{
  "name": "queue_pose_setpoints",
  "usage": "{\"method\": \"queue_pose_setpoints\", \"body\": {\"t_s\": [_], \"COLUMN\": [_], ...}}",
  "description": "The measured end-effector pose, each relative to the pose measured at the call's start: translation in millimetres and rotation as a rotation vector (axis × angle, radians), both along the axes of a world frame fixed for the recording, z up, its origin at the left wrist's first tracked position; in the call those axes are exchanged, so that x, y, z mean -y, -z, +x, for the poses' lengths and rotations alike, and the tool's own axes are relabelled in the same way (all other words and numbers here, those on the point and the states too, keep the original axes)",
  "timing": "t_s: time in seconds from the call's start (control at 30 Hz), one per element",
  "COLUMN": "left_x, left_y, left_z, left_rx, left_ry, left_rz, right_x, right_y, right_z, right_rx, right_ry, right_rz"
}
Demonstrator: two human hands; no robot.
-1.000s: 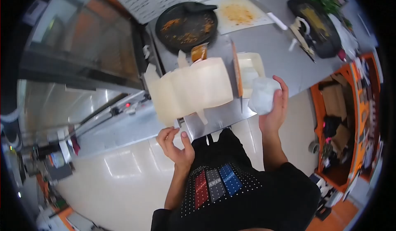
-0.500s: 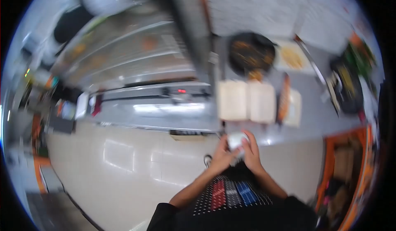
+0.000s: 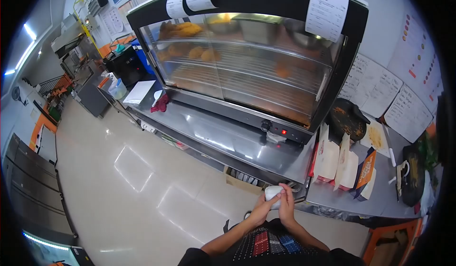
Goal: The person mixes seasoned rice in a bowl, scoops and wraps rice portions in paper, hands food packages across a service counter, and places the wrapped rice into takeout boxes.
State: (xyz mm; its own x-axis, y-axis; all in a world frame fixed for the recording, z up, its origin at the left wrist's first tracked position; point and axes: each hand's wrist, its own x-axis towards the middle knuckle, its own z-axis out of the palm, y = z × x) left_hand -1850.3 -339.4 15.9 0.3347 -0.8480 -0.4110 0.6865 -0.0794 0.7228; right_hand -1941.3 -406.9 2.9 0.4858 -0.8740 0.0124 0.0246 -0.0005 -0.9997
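A white wrapped bundle [image 3: 272, 192] is held between both hands, low in front of the body and just off the counter's front edge. My left hand [image 3: 260, 211] presses on its left and lower side. My right hand [image 3: 287, 205] has its fingers wrapped round the right side. To the right on the metal counter stand open cardboard boxes [image 3: 327, 160], another open box [image 3: 348, 169] and an orange-and-dark box [image 3: 366, 169]. What the boxes hold is hidden.
A glass-fronted warming cabinet [image 3: 266, 83] with food on racks stands on the steel counter [image 3: 209, 133]. A dark pan [image 3: 347, 118], a stained white board [image 3: 375, 135] and a black tray [image 3: 412, 175] lie at the right. An orange shelf [image 3: 392, 240] stands lower right.
The view has swung left and up toward the warming cabinet. Both hands have come together round the white bundle, which only my right hand held at first.
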Motion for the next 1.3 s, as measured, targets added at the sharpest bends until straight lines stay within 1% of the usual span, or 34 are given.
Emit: {"method": "queue_pose_setpoints", "body": {"t_s": [0.03, 0.07, 0.1, 0.17, 0.2, 0.27, 0.4, 0.47, 0.5, 0.53, 0.57, 0.6, 0.63, 0.67, 0.7, 0.73, 0.77, 0.83, 0.87, 0.9, 0.93, 0.97, 1.0, 1.03, 1.07, 1.1, 1.13, 1.17, 1.2, 1.23, 1.3], "left_x": [-4, -10, -16, -22, -24, -24, -23, -23, -26, -27, -29, -29, -31, -36, -38, -43, -45, -62, -69, -78, -86, -91, -92, -96, -102, -105, -108, -110, -113, -114, -103], "left_y": [0, 0, 1, 2, 3, 8, 21, 27, 29, 35, 37, 38, 40, 34, 33, 56, 54, 46, 67, 115, 181, 163, 139, 133, 112, 106, 140, 181, 216, 253, 306], "left_z": [8, 13, 17, 22, 24, 27, 33, 40, 42, 40, 41, 45, 48, 47, 50, 53, 62, 73, 80, 84, 93, 101, 128, 143, 166, 192, 210, 223, 241, 264, 310], "left_rx": [0.005, -0.011, -0.029, -0.041, -0.056, -0.055, -0.026, -0.052, -0.074, -0.085, -0.026, 0.038, 0.037, 0.161, 0.289, 0.405, 0.407, 0.418, 0.612, 0.776, 1.023, 1.227, 0.435, 0.282, 0.190, 0.107, 0.089, 0.067, 0.064, 0.069, 0.136], "left_ry": [0.002, -0.048, -0.097, -0.105, -0.118, -0.126, -0.135, -0.124, -0.116, -0.122, -0.148, -0.173, -0.176, -0.182, -0.189, -0.243, -0.246, -0.176, -0.188, -0.189, -0.148, -0.148, -0.140, -0.196, -0.201, -0.210, -0.231, -0.250, -0.264, -0.280, -0.312], "left_rz": [-0.009, -0.010, -0.009, 0.002, 0.020, 0.038, 0.060, 0.068, 0.077, 0.081, 0.102, 0.121, 0.118, 0.265, 0.411, 0.350, 0.354, 0.481, 0.490, 0.504, 0.491, 0.567, 0.265, 0.213, 0.236, 0.246, 0.284, 0.317, 0.297, 0.277, 0.449], "right_x": [-3, -5, -8, -7, -7, -7, -7, -5, -6, -4, -3, -1, 0, 1, 2, 1, -2, -12, -19, -23, -25, -30, -36, -36, -37, -36, -37, -36, -33, -28, -14], "right_y": [-5, -2, -1, 1, 4, 7, 7, 14, 15, 15, 14, 16, 20, 27, 40, 58, 75, 95, 92, 101, 114, 115, 114, 121, 131, 146, 153, 154, 160, 175, 207], "right_z": [11, 18, 22, 29, 31, 35, 40, 39, 39, 41, 46, 53, 58, 58, 60, 67, 76, 98, 109, 123, 127, 138, 154, 169, 186, 205, 223, 242, 258, 275, 289], "right_rx": [-0.018, 0.019, 0.024, 0.001, 0.005, 0.031, 0.035, 0.077, 0.065, 0.061, 0.065, 0.066, 0.031, -0.014, -0.022, -0.096, -0.169, -0.234, -0.311, -0.428, -0.405, -0.349, -0.341, -0.329, -0.333, -0.329, -0.399, -0.385, -0.379, -0.454, -0.449], "right_ry": [-0.035, -0.084, -0.080, -0.159, -0.158, -0.181, -0.196, -0.280, -0.281, -0.317, -0.351, -0.354, -0.390, -0.425, -0.432, -0.467, -0.497, -0.488, -0.465, -0.430, -0.486, -0.483, -0.420, -0.439, -0.368, -0.298, -0.295, -0.264, -0.235, -0.234, -0.189], "right_rz": [0.000, 0.046, 0.042, 0.087, 0.082, 0.180, 0.218, 0.343, 0.348, 0.426, 0.501, 0.499, 0.552, 0.608, 0.607, 0.579, 0.554, 0.534, 0.527, 0.541, 0.535, 0.602, 0.654, 0.731, 0.780, 0.809, 0.814, 0.853, 0.887, 0.880, 0.695]}}
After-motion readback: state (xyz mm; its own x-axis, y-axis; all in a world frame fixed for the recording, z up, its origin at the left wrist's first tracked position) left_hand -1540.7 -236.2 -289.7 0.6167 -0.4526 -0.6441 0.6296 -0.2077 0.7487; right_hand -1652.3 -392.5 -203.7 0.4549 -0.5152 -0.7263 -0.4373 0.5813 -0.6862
